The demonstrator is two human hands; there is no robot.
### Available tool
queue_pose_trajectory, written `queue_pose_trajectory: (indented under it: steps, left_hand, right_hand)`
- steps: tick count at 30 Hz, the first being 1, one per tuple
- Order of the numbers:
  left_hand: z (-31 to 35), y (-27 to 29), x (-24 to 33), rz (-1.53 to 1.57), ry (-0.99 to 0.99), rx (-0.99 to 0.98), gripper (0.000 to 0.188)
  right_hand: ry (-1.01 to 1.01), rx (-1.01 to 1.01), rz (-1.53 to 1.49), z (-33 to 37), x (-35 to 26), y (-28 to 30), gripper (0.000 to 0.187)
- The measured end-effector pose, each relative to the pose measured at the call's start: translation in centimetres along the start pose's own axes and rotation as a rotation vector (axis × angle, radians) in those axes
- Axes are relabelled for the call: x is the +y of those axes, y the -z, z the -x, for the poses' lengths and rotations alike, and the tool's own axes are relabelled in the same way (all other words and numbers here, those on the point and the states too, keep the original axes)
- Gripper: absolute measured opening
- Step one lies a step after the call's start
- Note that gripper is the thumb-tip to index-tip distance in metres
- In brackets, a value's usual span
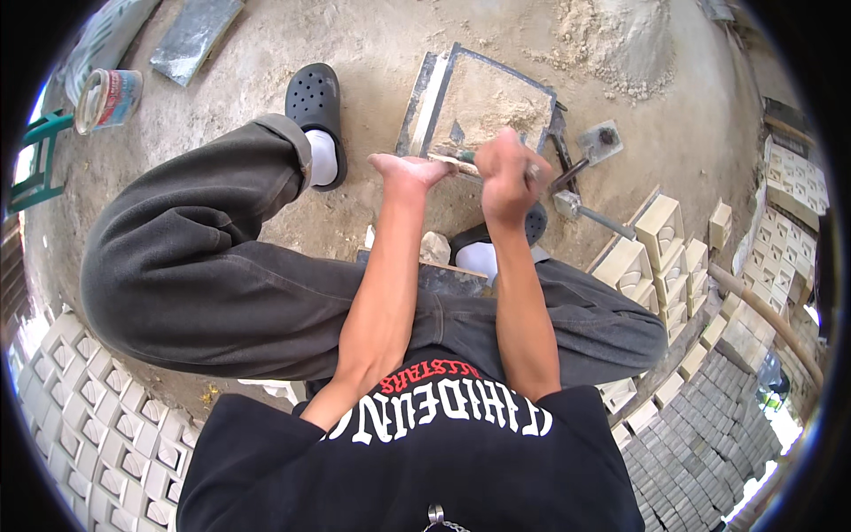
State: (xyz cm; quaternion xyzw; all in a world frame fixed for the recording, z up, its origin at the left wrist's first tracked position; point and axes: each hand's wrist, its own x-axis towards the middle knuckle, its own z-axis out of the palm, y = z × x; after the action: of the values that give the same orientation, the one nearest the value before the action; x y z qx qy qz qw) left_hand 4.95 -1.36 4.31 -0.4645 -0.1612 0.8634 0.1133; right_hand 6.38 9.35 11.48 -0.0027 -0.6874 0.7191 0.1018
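Note:
A square metal-edged frame (496, 58) lies on the ground before me, filled with pale sandy powder (499, 99). My left hand (417, 171) is at the near edge of this frame, its thumb spread out to the left and its fingers reaching right. Closed in a fist, my right hand (510, 170) is over the near right part of the frame. It grips a slim tool with a greenish part (464, 157) showing between my two hands; the tool's exact kind is hidden.
A heap of pale powder (625, 49) lies at the far right. Near the frame's right side are a small square plate (601, 142) and a metal bar (605, 220). Stacked cream blocks (660, 232) stand at right. A bucket (111, 100) and flat sheet (195, 37) are far left.

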Motion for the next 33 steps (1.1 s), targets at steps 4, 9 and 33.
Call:
queue_pose_trajectory:
  steps: [4, 9, 33]
  left_hand:
    - [0.3, -0.1, -0.1, -0.040, -0.009, 0.047, 0.106]
    - [-0.3, 0.6, -1.1, -0.061, -0.029, -0.011, 0.104]
    - [-4.4, 11.4, -8.8, -2.412, -1.203, 0.619, 0.116]
  right_hand:
    - [-0.054, 0.055, -0.021, 0.6, 0.8, 0.9, 0.048]
    - [-0.073, 0.101, -0.153, 0.4, -0.8, 2.3, 0.046]
    - [0.117, 0.541, -0.406, 1.1, -3.8, 12.1, 0.052]
